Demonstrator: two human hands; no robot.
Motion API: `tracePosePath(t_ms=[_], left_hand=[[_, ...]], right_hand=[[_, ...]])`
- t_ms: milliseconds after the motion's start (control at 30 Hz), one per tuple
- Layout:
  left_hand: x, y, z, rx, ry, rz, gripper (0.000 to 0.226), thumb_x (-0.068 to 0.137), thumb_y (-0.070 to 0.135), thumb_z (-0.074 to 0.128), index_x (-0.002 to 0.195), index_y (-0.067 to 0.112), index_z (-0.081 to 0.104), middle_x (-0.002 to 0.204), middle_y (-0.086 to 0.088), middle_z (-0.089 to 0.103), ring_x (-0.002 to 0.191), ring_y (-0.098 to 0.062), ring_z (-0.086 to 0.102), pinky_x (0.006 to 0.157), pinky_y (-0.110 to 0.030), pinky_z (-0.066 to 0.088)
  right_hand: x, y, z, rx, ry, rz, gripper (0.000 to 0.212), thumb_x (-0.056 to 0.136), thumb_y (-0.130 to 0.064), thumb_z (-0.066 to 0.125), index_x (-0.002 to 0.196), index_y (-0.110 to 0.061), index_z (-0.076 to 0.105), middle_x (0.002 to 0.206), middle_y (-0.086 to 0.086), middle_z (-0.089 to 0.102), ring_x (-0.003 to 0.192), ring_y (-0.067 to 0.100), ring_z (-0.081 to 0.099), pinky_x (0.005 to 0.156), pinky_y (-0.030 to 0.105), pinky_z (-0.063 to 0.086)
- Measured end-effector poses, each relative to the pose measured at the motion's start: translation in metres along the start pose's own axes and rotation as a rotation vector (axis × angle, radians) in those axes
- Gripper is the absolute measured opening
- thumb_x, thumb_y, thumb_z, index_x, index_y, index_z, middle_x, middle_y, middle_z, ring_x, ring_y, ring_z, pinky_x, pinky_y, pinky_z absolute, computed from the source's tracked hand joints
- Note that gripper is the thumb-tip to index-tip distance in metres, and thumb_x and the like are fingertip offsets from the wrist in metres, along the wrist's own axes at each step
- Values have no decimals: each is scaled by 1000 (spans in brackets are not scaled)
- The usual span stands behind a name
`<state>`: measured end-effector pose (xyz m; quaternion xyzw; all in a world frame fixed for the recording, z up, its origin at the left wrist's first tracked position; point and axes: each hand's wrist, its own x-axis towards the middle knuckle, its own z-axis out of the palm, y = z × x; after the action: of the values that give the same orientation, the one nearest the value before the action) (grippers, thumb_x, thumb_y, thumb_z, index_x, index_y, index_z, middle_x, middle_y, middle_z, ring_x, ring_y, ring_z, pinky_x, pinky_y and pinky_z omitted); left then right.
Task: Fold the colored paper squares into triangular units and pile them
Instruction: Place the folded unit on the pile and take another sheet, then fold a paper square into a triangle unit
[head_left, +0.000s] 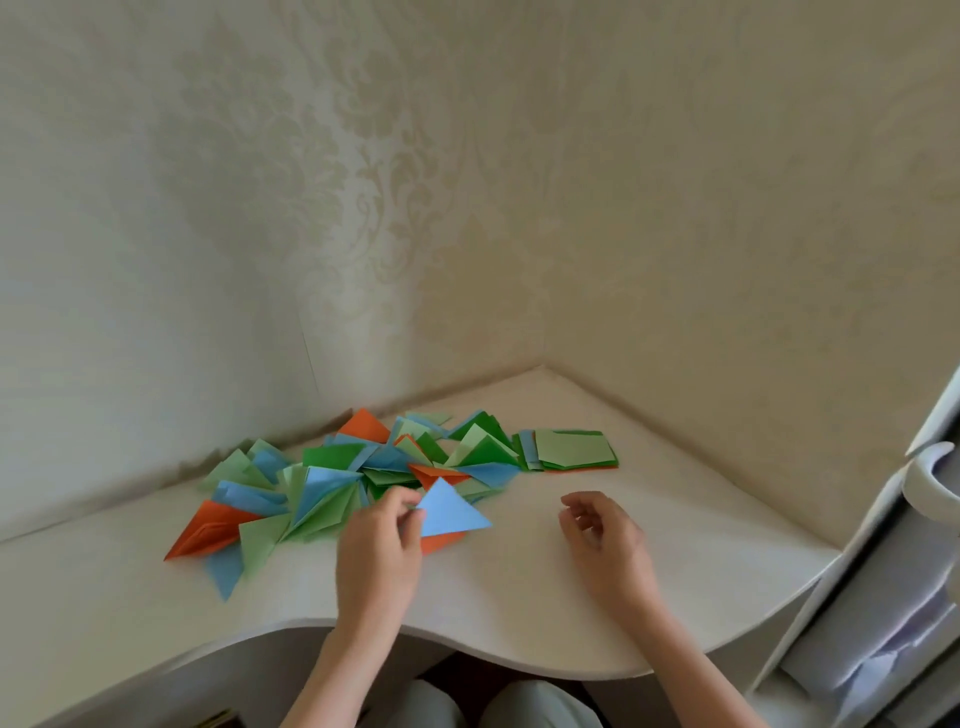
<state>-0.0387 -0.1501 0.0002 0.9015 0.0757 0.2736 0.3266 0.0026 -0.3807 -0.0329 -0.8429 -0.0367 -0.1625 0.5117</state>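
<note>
Paper squares (574, 449) sit stacked at the back right of the worktop (519, 597), just beside the sprawling pile of folded triangles (332, 478); I judge all of it featherlight, thin and easily creased, so a unit wants a gentle pinch near a corner or along a folded edge, not a squeeze across its face; a loose sheet would slide on this smooth surface. My left hand (376, 545) reaches forward with the wrist low and pinches the blue triangle (449, 512) at its left corner between thumb and fingertips, holding it at the near edge of the pile, over an orange piece; whether it has touched down I cannot quite tell. My right hand (597, 535) hovers over bare worktop, well apart from the paper, fingers loosely curled and gripping nothing.
</note>
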Motion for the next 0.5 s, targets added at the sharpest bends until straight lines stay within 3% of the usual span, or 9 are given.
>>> tracePosePath(t_ms=[133,267,400,500], left_hand=[[-11,-19,-13,67,-32,-27,9,84,15,68,88,21,64,78,13,63,76,-16,60,68,-35,47],[-22,-27,-9,75,-50,-1,22,78,8,69,94,22,62,86,11,60,83,-18,55,71,-36,48],[-20,-32,-3,-34,-64,-1,39,78,2,72,107,26,63,93,12,55,88,-14,56,76,-36,50],[-7,-37,1,-40,-78,-1,29,77,0,72,95,22,68,92,10,57,87,-15,56,78,-37,49]], right_hand=[[12,-4,4,-181,-23,-103,27,81,-5,67,105,-17,63,100,-4,60,85,8,55,72,11,42],[44,-9,5,-330,36,-163,31,78,-8,72,108,-13,65,106,2,63,98,22,58,86,34,47],[75,0,8,-430,-28,-86,38,81,-27,73,115,-13,65,120,4,61,106,24,58,90,34,46],[88,8,16,-544,-90,-71,44,83,-37,70,121,-17,65,125,2,58,113,23,53,94,34,42]])
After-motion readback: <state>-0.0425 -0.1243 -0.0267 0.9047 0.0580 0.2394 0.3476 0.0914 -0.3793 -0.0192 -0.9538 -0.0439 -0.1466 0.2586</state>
